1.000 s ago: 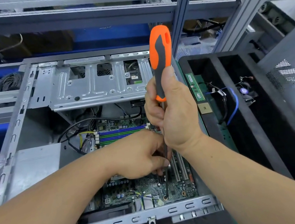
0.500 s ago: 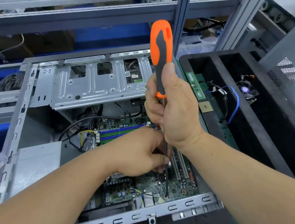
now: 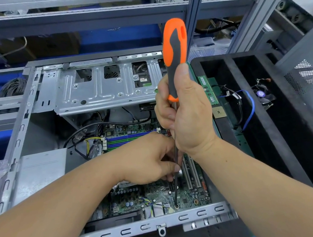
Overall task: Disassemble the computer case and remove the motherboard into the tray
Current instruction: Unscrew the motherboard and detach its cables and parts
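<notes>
On tray memory stick, unreadable label

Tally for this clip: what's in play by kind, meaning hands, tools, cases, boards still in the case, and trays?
Hands: 2 (left hand, right hand)
Screwdrivers: 1 (screwdriver)
Computer cases: 1 (computer case)
Motherboards in case: 1 (motherboard)
Trays: 1 (black tray)
Total: 6

A grey metal shelf frame spans the back. Behind it stands a blue panel. Left of that panel sits a cardboard box.
</notes>
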